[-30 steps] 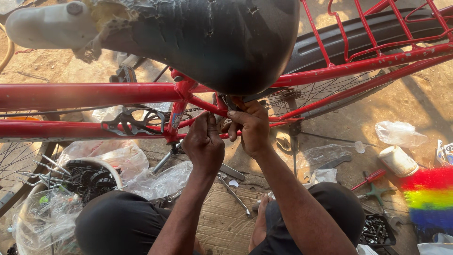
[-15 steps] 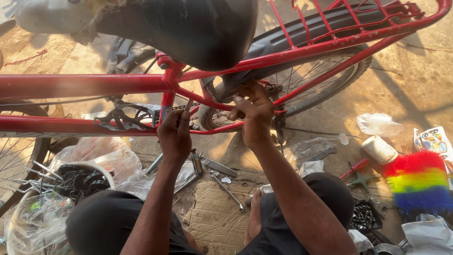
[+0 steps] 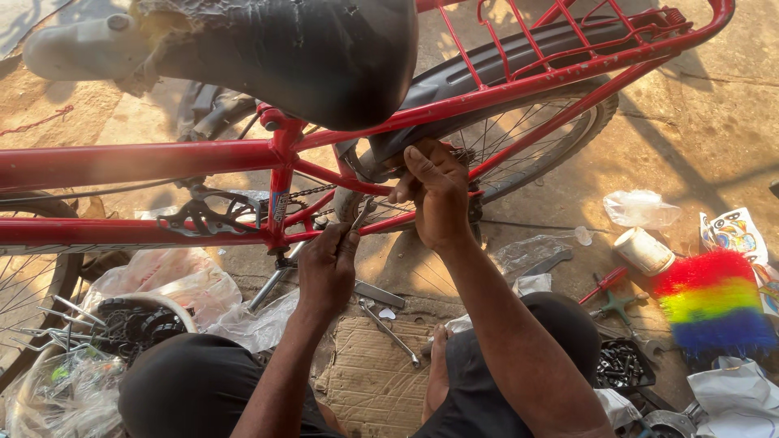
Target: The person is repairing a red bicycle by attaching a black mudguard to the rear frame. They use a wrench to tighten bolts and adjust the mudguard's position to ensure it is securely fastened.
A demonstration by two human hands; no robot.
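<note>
A red bicycle frame [image 3: 146, 158] stands across the view under a worn black saddle [image 3: 308, 49]. My left hand [image 3: 326, 264] grips a thin metal tool [image 3: 361, 215] that points up toward the lower frame tube by the chain. My right hand [image 3: 436, 186] is closed on a part at the front of the black rear mudguard [image 3: 519, 53], where the red stays meet; what it holds is hidden by the fingers. The rear wheel [image 3: 552, 138] sits behind that hand. My knees in dark trousers fill the bottom edge.
Spanners [image 3: 388, 328] lie on a piece of cardboard [image 3: 369, 381] between my legs. Clear plastic bags [image 3: 162, 280] and a basin of metal parts [image 3: 134, 324] are at left. At right lie a rainbow brush [image 3: 712, 304], a white cup [image 3: 643, 250] and a tray of nuts [image 3: 621, 365].
The view has shifted down and left across the bike. My left hand dropped lower and rightward under the frame tube. My right hand stays at the stays by the mudguard.
</note>
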